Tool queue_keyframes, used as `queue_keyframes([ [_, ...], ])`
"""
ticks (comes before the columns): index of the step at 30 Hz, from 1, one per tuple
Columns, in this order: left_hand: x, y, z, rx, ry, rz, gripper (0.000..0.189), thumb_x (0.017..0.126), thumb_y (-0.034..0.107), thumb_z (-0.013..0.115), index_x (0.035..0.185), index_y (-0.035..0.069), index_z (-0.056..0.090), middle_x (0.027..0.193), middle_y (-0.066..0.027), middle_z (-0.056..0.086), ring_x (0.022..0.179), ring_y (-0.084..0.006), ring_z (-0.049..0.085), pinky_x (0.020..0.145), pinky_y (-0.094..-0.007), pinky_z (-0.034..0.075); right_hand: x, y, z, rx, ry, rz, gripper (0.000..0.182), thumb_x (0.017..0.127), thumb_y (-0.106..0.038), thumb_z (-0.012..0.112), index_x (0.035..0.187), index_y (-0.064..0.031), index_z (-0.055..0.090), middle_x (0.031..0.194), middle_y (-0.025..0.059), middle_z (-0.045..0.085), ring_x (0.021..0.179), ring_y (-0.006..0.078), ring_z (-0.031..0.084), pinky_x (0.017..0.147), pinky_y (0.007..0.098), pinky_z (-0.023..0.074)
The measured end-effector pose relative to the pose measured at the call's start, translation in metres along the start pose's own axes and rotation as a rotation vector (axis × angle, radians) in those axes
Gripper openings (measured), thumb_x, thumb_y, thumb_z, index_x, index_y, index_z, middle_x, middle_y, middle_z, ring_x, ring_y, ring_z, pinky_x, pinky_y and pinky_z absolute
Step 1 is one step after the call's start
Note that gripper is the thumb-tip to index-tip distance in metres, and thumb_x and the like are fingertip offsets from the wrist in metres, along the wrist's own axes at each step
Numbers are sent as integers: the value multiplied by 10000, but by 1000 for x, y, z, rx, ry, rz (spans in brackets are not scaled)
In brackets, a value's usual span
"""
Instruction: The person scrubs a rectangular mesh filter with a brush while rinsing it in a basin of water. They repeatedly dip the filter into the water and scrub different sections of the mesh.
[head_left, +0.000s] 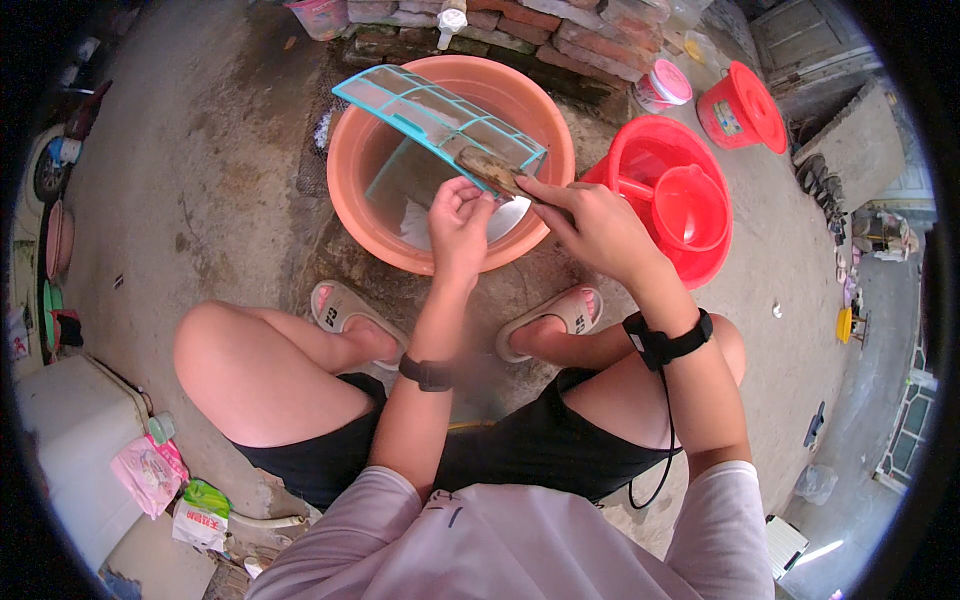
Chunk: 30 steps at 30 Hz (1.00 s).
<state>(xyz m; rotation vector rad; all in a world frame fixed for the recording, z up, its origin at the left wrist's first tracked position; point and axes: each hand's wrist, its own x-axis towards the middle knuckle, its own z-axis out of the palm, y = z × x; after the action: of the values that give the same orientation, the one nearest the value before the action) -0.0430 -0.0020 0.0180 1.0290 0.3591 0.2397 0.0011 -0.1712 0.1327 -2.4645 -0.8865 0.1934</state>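
Note:
My left hand (459, 229) grips the near lower edge of an air-conditioner filter (431, 112), a mesh panel in a turquoise plastic frame. The panel is tilted over an orange plastic basin (337, 187), its far left corner reaching past the rim. In my right hand (604, 225) is a wooden-backed brush (487, 169), lying across the filter's right end; its bristles are hidden. Murky water fills the basin. Another turquoise-framed panel (391, 169) lies partly under the water, and a white item (415, 223) rests near it.
Right of the basin stands a red tub (721, 240) holding a red dipper (691, 211). A white tap (451, 21) projects above the basin before a brick wall (577, 45). Farther right are a pink pail (664, 86) and a red lidded bucket (742, 109). My sandalled feet flank the basin's near side.

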Motion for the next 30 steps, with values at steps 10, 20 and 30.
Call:
queue_keyframes([
  [10, 2, 4, -9, 51, 7, 21, 220, 957, -43, 577, 1171, -31, 527, 1082, -99, 630, 984, -157, 649, 880, -299, 558, 17, -7, -17, 76, -122, -18, 332, 951, -169, 630, 1274, -107, 673, 944, 227, 687, 816, 388, 675, 734, 441, 528],
  [20, -1, 3, -11, 10, 22, -20, 230, 942, -27, 601, 1161, -37, 533, 1084, -105, 633, 977, -174, 658, 870, -299, 554, 25, -4, 4, 57, -77, -20, 344, 952, -190, 630, 1290, -139, 669, 963, 226, 689, 833, 393, 673, 760, 434, 534],
  [30, -6, 10, -11, -2, 11, -38, 226, 935, -23, 608, 1154, -22, 549, 1046, -84, 641, 927, -155, 651, 842, -299, 555, 22, -4, 8, 1, -100, -66, 342, 947, -211, 627, 1285, -198, 675, 991, 196, 710, 881, 386, 683, 762, 472, 545],
])
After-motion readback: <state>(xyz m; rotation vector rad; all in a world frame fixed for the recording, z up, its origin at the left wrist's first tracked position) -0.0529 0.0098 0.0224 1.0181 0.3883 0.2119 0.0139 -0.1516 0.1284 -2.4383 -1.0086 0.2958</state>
